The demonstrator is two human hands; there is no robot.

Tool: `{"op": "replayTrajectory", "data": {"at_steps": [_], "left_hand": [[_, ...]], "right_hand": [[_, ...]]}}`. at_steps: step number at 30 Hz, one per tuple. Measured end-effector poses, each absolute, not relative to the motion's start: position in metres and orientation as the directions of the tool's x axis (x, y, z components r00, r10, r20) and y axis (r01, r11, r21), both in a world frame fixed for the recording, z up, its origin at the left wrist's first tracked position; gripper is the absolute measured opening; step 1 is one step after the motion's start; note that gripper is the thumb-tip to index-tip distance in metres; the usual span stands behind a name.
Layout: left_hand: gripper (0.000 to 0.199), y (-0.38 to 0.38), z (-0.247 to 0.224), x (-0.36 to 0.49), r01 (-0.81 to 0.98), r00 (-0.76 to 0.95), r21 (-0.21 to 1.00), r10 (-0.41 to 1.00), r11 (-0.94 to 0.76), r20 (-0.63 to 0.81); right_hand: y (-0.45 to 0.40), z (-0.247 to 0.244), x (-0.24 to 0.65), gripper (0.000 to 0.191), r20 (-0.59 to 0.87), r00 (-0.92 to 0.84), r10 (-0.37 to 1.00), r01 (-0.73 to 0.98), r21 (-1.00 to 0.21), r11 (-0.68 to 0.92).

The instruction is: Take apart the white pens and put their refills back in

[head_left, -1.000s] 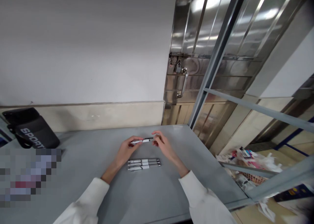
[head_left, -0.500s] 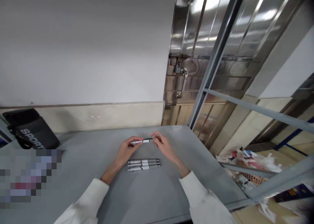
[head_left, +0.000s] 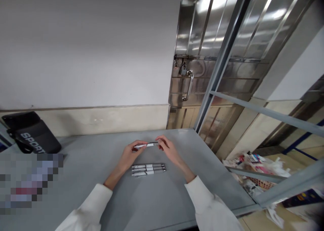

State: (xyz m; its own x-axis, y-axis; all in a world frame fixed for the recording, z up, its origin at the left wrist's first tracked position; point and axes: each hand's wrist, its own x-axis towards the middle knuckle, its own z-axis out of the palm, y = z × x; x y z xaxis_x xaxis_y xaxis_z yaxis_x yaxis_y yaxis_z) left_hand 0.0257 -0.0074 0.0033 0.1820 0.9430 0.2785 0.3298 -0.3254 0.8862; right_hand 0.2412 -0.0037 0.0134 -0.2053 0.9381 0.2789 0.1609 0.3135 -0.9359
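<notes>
A white pen with a dark end (head_left: 151,144) is held level between my two hands above the grey table (head_left: 83,170). My left hand (head_left: 131,153) pinches its left part between thumb and fingers. At the pen's right end, my right hand (head_left: 166,148) has its fingertips closed around the tip. Nearer to me, between my forearms, several white and grey pens (head_left: 149,170) lie side by side on the table, pointing left to right.
A black case marked SPORT (head_left: 35,133) stands at the table's left, behind a pixelated patch. Grey metal posts and a rail (head_left: 265,114) border the right side. Beyond them, plastic bags and a basket (head_left: 260,182) sit lower down. A wall rises behind the table.
The fingers of my right hand have shifted slightly at the pen's right end. Otherwise the hands and the lying pens look the same.
</notes>
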Motion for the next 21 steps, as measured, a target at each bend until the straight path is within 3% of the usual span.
{"op": "replayTrajectory", "data": {"at_steps": [12,18,21], "left_hand": [[0.036,-0.010,0.006,0.026,0.334,0.180,0.890,0.948,-0.311,0.264],[0.027,-0.015,0.012,0.025,0.385,0.189,0.802,0.890,-0.457,0.416],[0.026,-0.017,0.016,0.024,0.388,0.205,0.795,0.884,-0.467,0.420]], "right_hand": [[-0.006,0.018,0.241,0.025,0.300,-0.208,0.931,0.170,-0.926,0.336],[-0.006,0.016,0.244,0.027,0.275,-0.283,0.919,0.098,-0.945,0.313],[-0.001,0.010,0.244,0.028,0.248,-0.294,0.923,0.019,-0.964,0.265]]}}
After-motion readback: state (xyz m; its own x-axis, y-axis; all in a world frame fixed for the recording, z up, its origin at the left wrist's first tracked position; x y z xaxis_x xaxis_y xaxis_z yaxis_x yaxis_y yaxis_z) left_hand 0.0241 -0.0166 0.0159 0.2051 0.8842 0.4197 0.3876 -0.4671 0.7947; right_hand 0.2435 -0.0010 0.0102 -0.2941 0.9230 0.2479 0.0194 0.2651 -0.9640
